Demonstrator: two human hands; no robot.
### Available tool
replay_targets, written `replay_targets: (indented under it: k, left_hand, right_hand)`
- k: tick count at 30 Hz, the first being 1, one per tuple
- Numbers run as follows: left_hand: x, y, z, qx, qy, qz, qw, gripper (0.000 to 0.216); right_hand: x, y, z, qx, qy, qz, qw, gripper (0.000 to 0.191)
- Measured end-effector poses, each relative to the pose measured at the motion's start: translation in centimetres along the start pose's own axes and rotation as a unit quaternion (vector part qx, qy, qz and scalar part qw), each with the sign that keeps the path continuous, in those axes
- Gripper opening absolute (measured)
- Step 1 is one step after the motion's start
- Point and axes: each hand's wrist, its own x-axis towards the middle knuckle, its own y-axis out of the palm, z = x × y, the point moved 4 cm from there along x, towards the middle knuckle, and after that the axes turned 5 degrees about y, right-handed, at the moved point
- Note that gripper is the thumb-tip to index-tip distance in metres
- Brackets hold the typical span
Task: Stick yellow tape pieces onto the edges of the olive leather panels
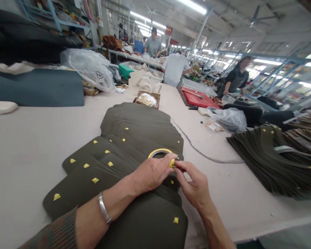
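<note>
A roll of yellow tape (pixel 159 151) is gripped by my left hand (pixel 151 173), which wears a silver bangle at the wrist. My right hand (pixel 195 183) pinches the end of the tape close to the left fingertips. Beneath both hands lie overlapping dark olive panels (pixel 140 221), fanned out over the table. Small yellow tape pieces (pixel 95 180) stick to several of them. Tiny metal studs (pixel 178 141) show near the right edge of the panels. The fingers hide part of the roll.
A thick stack of dark olive strips (pixel 269 155) lies at right. A cord (pixel 197 148) crosses the pale table (pixel 212 211). Behind the panels stands a small box of gold-coloured parts (pixel 146 100). A red tray (pixel 199 98), plastic bags and several people are farther back.
</note>
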Motion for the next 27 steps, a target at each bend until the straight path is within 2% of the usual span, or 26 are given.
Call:
replay_targets:
  k: [5, 11, 13, 16, 18, 20, 22, 24, 27]
  left_hand:
    - [0.0, 0.0, -0.2, 0.003, 0.005, 0.021, 1.0, 0.033]
    - [0.2, 0.0, -0.3, 0.035, -0.007, 0.052, 0.998, 0.01]
    - [0.3, 0.1, -0.2, 0.076, -0.011, 0.063, 0.995, 0.011]
    - [0.4, 0.1, -0.5, 0.132, -0.002, 0.062, 0.989, 0.014]
    - [0.4, 0.0, -0.9, 0.151, 0.009, 0.045, 0.987, 0.015]
    - [0.4, -0.1, -1.3, 0.158, 0.021, 0.029, 0.987, 0.017]
    - [0.3, 0.0, -1.5, 0.16, 0.022, 0.018, 0.987, 0.017]
    - [0.3, 0.1, -1.1, 0.172, -0.003, 0.014, 0.985, 0.016]
    - [0.4, 0.5, -0.1, 0.199, -0.04, 0.048, 0.978, 0.01]
  right_hand:
    - [0.3, 0.7, 0.2, -0.057, -0.077, 0.005, 0.995, 0.018]
    - [-0.4, 1.1, -0.1, -0.093, -0.082, -0.072, 0.99, 0.015]
    - [-0.6, 1.3, -0.2, -0.075, -0.037, -0.081, 0.993, 0.013]
    - [-0.7, 1.8, -1.0, 0.042, 0.128, -0.078, 0.988, 0.01]
    - [-0.8, 2.5, -1.9, 0.166, 0.248, -0.062, 0.953, 0.014]
    - [-0.8, 3.0, -3.1, 0.268, 0.33, -0.062, 0.903, 0.019]
    - [-0.8, 3.0, -4.9, 0.323, 0.386, -0.082, 0.86, 0.024]
    - [-0.8, 2.6, -6.8, 0.336, 0.42, -0.097, 0.838, 0.03]
    - [-0.4, 2.0, -8.9, 0.312, 0.413, -0.077, 0.852, 0.037]
